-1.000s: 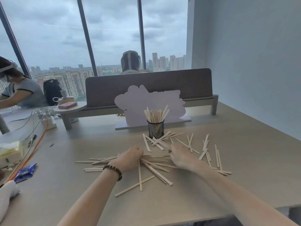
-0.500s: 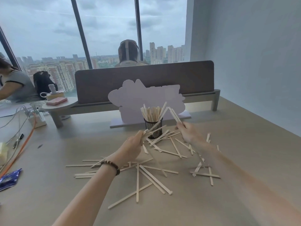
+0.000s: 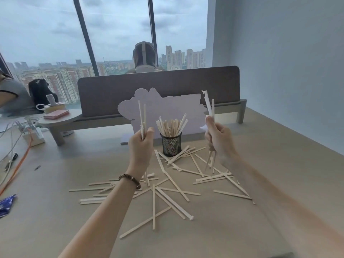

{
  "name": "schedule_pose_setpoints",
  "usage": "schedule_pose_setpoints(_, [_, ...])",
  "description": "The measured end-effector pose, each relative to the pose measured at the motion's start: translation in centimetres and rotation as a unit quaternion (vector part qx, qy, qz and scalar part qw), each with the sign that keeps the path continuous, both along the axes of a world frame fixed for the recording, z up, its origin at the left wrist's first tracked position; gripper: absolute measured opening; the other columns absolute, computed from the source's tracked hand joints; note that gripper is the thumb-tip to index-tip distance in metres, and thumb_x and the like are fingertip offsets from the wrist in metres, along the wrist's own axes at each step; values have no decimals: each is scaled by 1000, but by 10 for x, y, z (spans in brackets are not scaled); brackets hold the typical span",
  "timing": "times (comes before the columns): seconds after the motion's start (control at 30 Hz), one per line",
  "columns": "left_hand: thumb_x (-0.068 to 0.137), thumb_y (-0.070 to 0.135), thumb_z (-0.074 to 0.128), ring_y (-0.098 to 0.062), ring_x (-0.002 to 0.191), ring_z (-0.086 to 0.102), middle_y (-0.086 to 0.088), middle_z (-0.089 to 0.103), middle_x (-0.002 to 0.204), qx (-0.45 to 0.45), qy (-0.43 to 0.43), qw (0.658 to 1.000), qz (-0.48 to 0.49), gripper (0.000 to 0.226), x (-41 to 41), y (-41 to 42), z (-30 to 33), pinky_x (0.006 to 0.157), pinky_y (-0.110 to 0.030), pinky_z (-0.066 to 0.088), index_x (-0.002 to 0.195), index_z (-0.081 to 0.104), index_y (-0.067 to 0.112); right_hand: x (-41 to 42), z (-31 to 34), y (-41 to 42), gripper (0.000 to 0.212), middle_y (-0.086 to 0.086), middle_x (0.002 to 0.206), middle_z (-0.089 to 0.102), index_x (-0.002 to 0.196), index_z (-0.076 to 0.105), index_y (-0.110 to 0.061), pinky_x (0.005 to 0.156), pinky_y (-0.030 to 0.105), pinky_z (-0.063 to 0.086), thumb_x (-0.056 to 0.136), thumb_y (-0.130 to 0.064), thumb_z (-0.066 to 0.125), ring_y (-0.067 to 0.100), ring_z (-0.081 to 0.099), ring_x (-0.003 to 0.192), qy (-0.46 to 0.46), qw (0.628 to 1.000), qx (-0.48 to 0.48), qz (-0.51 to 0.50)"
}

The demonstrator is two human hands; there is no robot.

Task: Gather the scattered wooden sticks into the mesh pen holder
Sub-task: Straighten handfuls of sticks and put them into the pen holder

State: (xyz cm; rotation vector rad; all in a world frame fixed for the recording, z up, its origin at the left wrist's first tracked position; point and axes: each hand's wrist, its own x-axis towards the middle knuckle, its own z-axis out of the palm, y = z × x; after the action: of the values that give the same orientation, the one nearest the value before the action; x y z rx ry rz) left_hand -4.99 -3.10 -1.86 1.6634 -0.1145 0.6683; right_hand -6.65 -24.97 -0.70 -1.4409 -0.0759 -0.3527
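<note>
A black mesh pen holder (image 3: 171,145) stands mid-table, packed with several upright wooden sticks (image 3: 172,125). Many more loose sticks (image 3: 168,190) lie scattered on the table in front of it. My left hand (image 3: 140,146) is raised left of the holder and grips a small bundle of sticks (image 3: 142,116) held upright. My right hand (image 3: 218,138) is raised right of the holder and grips another upright bundle of sticks (image 3: 210,107), whose lower ends hang below the fist.
A white cut-out board (image 3: 163,107) stands just behind the holder, with a grey desk divider (image 3: 158,90) behind that. Cables and a power strip (image 3: 31,134) lie at the far left, a blue packet (image 3: 5,202) at the left edge. People sit beyond the divider and at the left.
Both hands left the pile on the table, each taking up a bundle of sticks, and rose to either side of the holder with the bundles turned upright.
</note>
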Motion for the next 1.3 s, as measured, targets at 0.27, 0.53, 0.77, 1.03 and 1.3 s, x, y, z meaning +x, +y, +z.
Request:
schedule_pose_setpoints(0.27, [96, 18, 55, -13, 39, 20, 2, 24, 48, -110, 51, 991, -60, 45, -9, 2, -8, 39, -22, 19, 59, 29, 22, -13, -24, 18, 56, 1, 48, 25, 54, 31, -18, 40, 24, 16, 96, -50, 50, 11, 18, 38, 2, 1000, -10, 5])
schedule_pose_setpoints(0.53, [96, 21, 59, -12, 33, 26, 2, 30, 42, -97, 58, 990, -85, 46, -4, 7, -32, 38, -21, 24, 56, 37, 15, 1, -42, 29, 62, 4, 52, 21, 61, 20, -15, 46, 29, 13, 94, -55, 53, 14, 17, 44, -18, 999, -10, -50])
schedule_pose_setpoints(0.77, [96, 19, 59, -13, 35, 27, -2, 32, 46, -104, 73, 989, -80, 39, 7, 12, -39, 39, -23, 24, 67, 45, -4, 18, -8, 22, 44, -3, 51, 32, 61, 40, -22, 40, 25, 18, 94, -49, 52, 12, 22, 42, 88, 995, -35, -30])
schedule_pose_setpoints(1.03, [96, 19, 58, -15, 37, 28, -6, 33, 49, -115, 87, 985, -90, 33, 10, 12, -42, 39, -26, 25, 70, 47, 3, 26, -9, 35, 48, -1, 50, 33, 58, 43, -20, 36, 19, 17, 100, -43, 48, 12, 22, 39, 74, 996, -20, 51])
schedule_pose_setpoints(1.3, [95, 23, 60, -16, 37, 29, -7, 34, 50, -115, 103, 983, -98, 35, 12, 13, -52, 37, -24, 25, 69, 47, 3, 26, -52, 51, 60, 3, 48, 25, 65, 31, 2, 44, 30, 11, 94, -42, 59, 14, 16, 41, 5, 999, -14, 39])
